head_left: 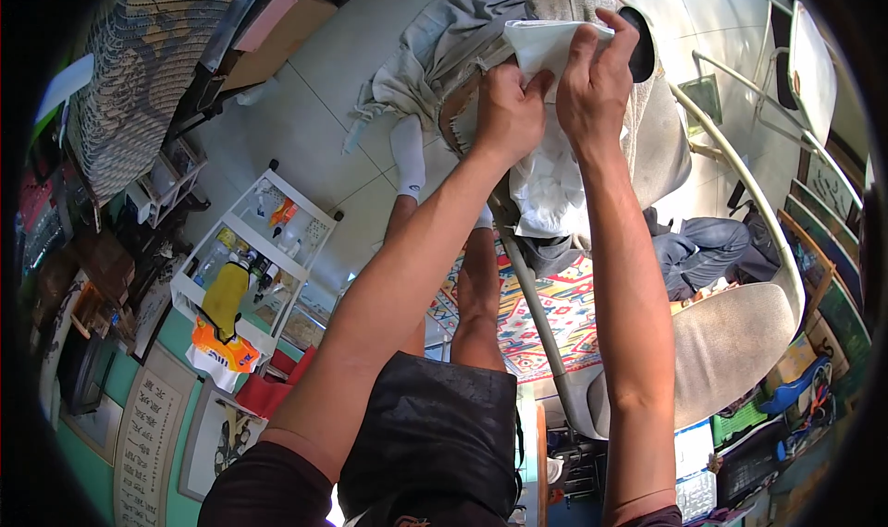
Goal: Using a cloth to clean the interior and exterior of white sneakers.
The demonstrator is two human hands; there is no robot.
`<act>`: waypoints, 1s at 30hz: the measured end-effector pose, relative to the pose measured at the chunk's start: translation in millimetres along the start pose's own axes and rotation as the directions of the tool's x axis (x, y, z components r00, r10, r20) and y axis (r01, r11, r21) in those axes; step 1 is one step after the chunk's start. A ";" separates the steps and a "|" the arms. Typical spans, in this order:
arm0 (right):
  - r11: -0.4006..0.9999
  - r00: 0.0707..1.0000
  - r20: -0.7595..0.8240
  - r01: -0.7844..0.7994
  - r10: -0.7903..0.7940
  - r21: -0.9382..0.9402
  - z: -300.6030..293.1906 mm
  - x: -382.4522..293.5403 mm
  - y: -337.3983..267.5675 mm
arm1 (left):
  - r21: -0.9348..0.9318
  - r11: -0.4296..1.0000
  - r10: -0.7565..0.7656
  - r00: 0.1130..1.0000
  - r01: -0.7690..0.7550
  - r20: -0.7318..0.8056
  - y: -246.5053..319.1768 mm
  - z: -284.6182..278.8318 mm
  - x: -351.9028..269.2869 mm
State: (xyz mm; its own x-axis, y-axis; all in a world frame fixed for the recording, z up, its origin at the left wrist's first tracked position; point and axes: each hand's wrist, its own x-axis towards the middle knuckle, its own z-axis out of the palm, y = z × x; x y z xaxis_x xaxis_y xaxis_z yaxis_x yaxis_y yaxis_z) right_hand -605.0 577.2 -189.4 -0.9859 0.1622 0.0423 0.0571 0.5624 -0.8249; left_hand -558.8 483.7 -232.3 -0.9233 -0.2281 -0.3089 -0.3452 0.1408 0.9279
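Observation:
Both my hands are raised over a chair heaped with clothes. My left hand (512, 107) pinches the lower left part of a folded white cloth (544, 41), its thumb pointing right. My right hand (595, 87) grips the right side of the same cloth, with its fingers partly hidden behind it. Below the hands, more white fabric (551, 197) hangs over the chair. A grey garment (444, 38) is draped to the left and trails toward the floor. Just right of my right hand is a dark rounded object (638, 45), which I cannot identify.
A white rolling cart (253, 239) with bottles stands to the left. A beige chair cushion (728, 353) and its curved metal frame (749, 159) are on the right. Dark jeans (701, 249) lie near a patterned rug (541, 312). Framed pictures (832, 249) lean at the far right.

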 end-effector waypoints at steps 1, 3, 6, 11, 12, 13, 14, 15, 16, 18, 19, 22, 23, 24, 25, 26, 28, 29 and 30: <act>1.000 0.999 -0.033 0.029 -0.028 0.005 5.1 5.6 3.0 | 0.053 0.998 -0.041 0.998 0.038 0.048 -2.3 -1.7 -0.6; 0.994 0.994 -0.076 -0.087 0.082 -0.064 8.3 13.0 6.5 | -0.040 0.997 -0.068 0.994 0.071 0.084 2.8 0.8 -3.4; 0.964 0.975 -0.182 -0.162 0.124 -0.209 17.2 20.2 15.2 | -0.118 0.988 -0.082 0.986 0.099 0.142 -4.2 -0.3 -1.0; 0.963 0.968 -0.058 -0.248 0.243 -0.105 12.2 26.3 21.7 | -0.187 0.982 0.059 0.976 -0.019 0.208 0.7 -0.3 -7.6; 0.947 0.956 0.002 -0.289 0.292 -0.144 10.2 27.6 22.7 | -0.158 0.987 0.066 0.980 -0.036 0.189 2.4 0.0 -7.9; 0.947 0.957 0.003 -0.285 0.289 -0.147 10.2 25.2 25.1 | -0.130 0.990 0.073 0.983 -0.052 0.170 4.1 0.5 -7.6; 0.974 0.986 -0.133 -0.120 0.096 -0.190 10.6 21.6 26.5 | -0.136 0.989 0.077 0.983 -0.054 0.167 7.2 1.7 -5.4; 0.966 0.961 -0.254 0.040 -0.107 -0.254 9.0 21.3 28.6 | -0.120 0.993 0.040 0.988 -0.022 0.147 10.2 3.4 -3.0; 0.965 0.961 -0.253 0.047 -0.115 -0.260 -0.6 23.2 31.7 | -0.106 0.994 0.003 0.992 0.011 0.128 13.1 5.4 -1.3; 0.824 0.871 0.031 0.475 -0.491 -0.310 -19.1 25.2 8.5 | -0.087 0.996 0.011 0.992 0.000 0.125 10.1 -1.0 1.5; 0.774 0.818 0.165 0.575 -0.552 -0.263 -25.8 30.3 -4.6 | -0.078 0.997 0.014 0.991 -0.004 0.133 7.7 -3.3 0.8; 0.806 0.728 0.538 0.574 -0.424 -0.142 -38.2 45.3 8.6 | -0.030 0.999 0.032 0.989 -0.028 0.143 2.3 -1.4 3.6; 0.852 0.754 0.510 0.518 -0.414 -0.075 -35.4 48.8 2.5 | -0.038 0.999 0.032 0.989 -0.027 0.145 2.8 1.3 2.9; 0.852 0.755 0.509 0.518 -0.414 -0.074 -33.2 50.8 -5.7 | -0.060 0.998 0.040 0.990 -0.032 0.136 4.0 0.2 2.0; 0.906 0.790 0.520 0.419 -0.325 -0.070 -32.2 52.2 -14.1 | -0.079 0.996 0.048 0.991 -0.038 0.127 5.2 -1.0 2.0; 0.947 0.814 0.533 0.314 -0.229 -0.073 -33.3 52.3 -17.9 | -0.082 0.996 0.048 0.990 -0.037 0.129 6.5 -0.1 2.1; 0.979 0.833 0.544 0.179 -0.100 -0.094 -30.6 55.1 -12.3 | -0.067 0.998 0.021 0.988 -0.011 0.151 9.2 0.9 2.0; 0.971 0.836 0.538 0.203 -0.107 -0.122 -28.1 58.8 -11.2 | -0.067 0.998 0.022 0.988 -0.012 0.151 7.4 2.4 2.4; 0.962 0.839 0.533 0.226 -0.114 -0.151 -26.6 61.5 -10.3 | -0.133 0.989 0.074 0.990 -0.058 0.119 5.9 4.4 3.4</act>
State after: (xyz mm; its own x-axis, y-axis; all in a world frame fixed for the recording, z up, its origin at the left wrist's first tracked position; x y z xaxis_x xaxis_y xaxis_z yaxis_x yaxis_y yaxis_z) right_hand -662.1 603.0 -163.3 -0.9172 -0.3598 -0.1709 -0.1445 0.7004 -0.6990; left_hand -564.8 488.0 -228.9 -0.9597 -0.1012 -0.2624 -0.2660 0.0242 0.9637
